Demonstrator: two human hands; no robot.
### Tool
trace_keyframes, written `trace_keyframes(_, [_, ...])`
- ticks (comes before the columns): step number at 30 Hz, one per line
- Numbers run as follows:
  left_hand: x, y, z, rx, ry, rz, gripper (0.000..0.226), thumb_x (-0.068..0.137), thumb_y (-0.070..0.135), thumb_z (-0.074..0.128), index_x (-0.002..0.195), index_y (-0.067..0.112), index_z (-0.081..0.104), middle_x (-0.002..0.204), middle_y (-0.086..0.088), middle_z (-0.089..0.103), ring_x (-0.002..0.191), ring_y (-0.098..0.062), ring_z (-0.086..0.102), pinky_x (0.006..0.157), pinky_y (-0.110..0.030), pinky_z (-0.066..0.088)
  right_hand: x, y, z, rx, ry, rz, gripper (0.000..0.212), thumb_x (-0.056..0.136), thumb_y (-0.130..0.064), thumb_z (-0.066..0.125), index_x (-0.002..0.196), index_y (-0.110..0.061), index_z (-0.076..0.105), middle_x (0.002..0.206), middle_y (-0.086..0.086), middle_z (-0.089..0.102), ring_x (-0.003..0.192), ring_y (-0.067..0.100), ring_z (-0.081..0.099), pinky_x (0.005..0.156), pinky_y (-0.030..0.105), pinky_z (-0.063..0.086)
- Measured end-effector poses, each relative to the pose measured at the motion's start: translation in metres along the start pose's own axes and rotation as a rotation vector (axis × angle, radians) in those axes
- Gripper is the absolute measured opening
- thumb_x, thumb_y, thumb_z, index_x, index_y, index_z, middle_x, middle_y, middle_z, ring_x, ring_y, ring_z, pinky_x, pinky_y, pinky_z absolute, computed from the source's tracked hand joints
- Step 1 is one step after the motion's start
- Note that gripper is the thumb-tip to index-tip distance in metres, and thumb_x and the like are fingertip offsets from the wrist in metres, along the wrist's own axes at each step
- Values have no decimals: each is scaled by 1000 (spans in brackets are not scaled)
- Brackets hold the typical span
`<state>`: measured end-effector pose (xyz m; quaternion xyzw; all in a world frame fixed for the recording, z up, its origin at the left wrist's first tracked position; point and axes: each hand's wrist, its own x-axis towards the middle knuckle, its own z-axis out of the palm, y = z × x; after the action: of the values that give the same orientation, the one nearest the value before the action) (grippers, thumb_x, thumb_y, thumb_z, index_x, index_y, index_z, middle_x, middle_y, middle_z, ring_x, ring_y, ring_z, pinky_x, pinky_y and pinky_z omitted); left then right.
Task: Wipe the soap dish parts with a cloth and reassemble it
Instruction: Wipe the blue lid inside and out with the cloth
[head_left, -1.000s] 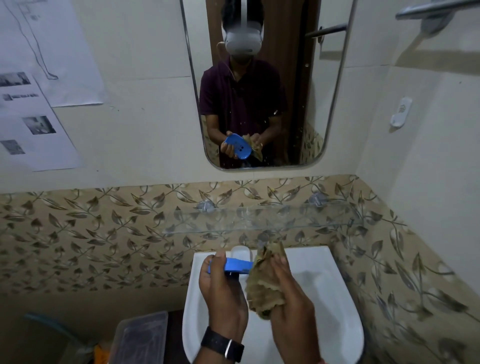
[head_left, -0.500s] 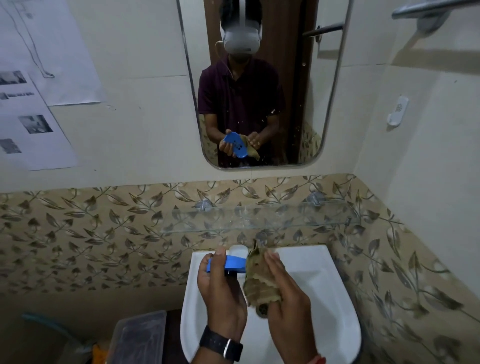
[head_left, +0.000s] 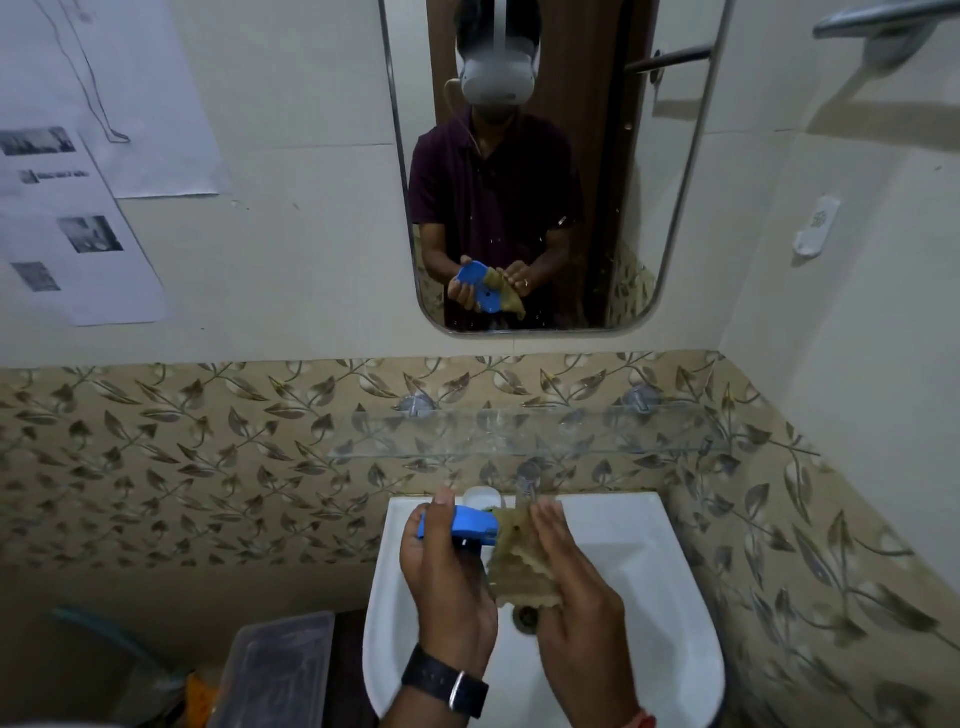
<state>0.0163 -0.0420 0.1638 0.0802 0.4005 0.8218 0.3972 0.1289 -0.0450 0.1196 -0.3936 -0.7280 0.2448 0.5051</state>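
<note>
My left hand (head_left: 451, 587) grips a blue soap dish part (head_left: 471, 526) over the white sink, thumb on its left end. My right hand (head_left: 574, 597) holds a crumpled tan cloth (head_left: 522, 564) against the right end of the blue part. A white oval object (head_left: 482, 498) rests on the sink's back rim just behind the blue part; what it is cannot be told. The mirror (head_left: 545, 171) reflects both hands, the blue part and the cloth.
The white sink (head_left: 654, 587) has a drain (head_left: 525, 617) below the hands and a tap (head_left: 527, 480) behind the cloth. A glass shelf (head_left: 519, 434) juts out above the tap. A clear plastic lidded box (head_left: 280, 670) stands left of the sink. Paper sheets (head_left: 78, 223) hang on the left wall.
The cloth has slid down and spread wider under my right hand, whose fingers have straightened. The blue part has tilted slightly, its right end now against the cloth.
</note>
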Motion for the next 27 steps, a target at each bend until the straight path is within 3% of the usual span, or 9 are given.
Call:
trace_keyframes(3, [-1, -6, 0, 53, -52, 15, 22, 97, 16, 54, 75, 12, 53, 67, -3, 57, 59, -15, 57, 53, -23, 52, -3, -26, 15, -29, -30, -128, 77, 82, 14, 52, 153, -15, 50, 162, -5, 51, 155, 10, 38, 126, 16, 29])
trace_keyframes(5, [-1, -7, -1, 40, -78, -8, 26, 100, 9, 44, 78, 8, 57, 73, -7, 60, 59, -12, 65, 53, -18, 54, -4, -34, 21, -7, -54, -206, 61, 91, 5, 48, 150, -7, 52, 159, 2, 53, 155, 11, 38, 127, 22, 31])
trace_keyframes(7, [-3, -5, -1, 28, -79, 2, 21, 98, 17, 53, 79, 9, 58, 75, -9, 59, 61, -13, 65, 57, -22, 55, -2, -26, 18, -14, -71, -220, 61, 93, 2, 42, 153, -10, 50, 163, -5, 50, 156, 11, 37, 128, 23, 31])
trace_keyframes(12, [3, -1, -6, 11, -40, -36, 30, 71, 39, 82, 74, 20, 58, 75, -4, 50, 70, -20, 51, 66, -39, 44, -3, 8, 4, 2, 2, 6, 95, 70, 21, 39, 154, -23, 45, 159, -44, 32, 154, -4, 32, 127, 17, 28])
trace_keyframes(15, [0, -5, -5, 49, -61, -30, 24, 85, 30, 70, 73, 18, 53, 69, -1, 53, 62, -14, 55, 59, -28, 51, -5, -12, 14, -8, 17, -86, 79, 82, 13, 45, 155, -20, 47, 163, -20, 45, 155, 7, 38, 126, 15, 29])
trace_keyframes(17, [-3, -8, -8, 45, -101, -55, 17, 87, 34, 68, 86, 18, 62, 86, -6, 64, 83, -20, 64, 75, -24, 57, -7, -27, 24, -12, -16, -186, 69, 87, 7, 48, 153, -11, 48, 162, -4, 51, 155, 11, 38, 127, 19, 30])
trace_keyframes(18, [0, -10, -12, 63, -102, -53, 31, 79, 41, 75, 97, 17, 67, 99, -10, 67, 97, -23, 66, 85, -26, 56, -7, -30, 27, 5, -46, -223, 67, 89, 8, 51, 153, -9, 47, 163, -2, 51, 155, 12, 38, 128, 23, 30])
trace_keyframes(23, [2, -3, -6, -38, -34, -226, 59, 64, 48, 84, 103, 9, 66, 104, -21, 63, 99, -36, 63, 93, -48, 51, -9, 1, 15, -12, 32, -164, 66, 90, 8, 40, 152, -11, 51, 162, -16, 47, 154, 10, 41, 128, 23, 33])
trace_keyframes(27, [2, 0, -8, -159, 61, -269, 80, 63, 55, 80, 126, 9, 62, 111, -14, 61, 103, -29, 57, 84, -40, 48, -13, -7, 12, 305, 200, 170, 59, 92, 1, 53, 139, -32, 62, 137, -44, 60, 135, -9, 57, 111, 11, 49])
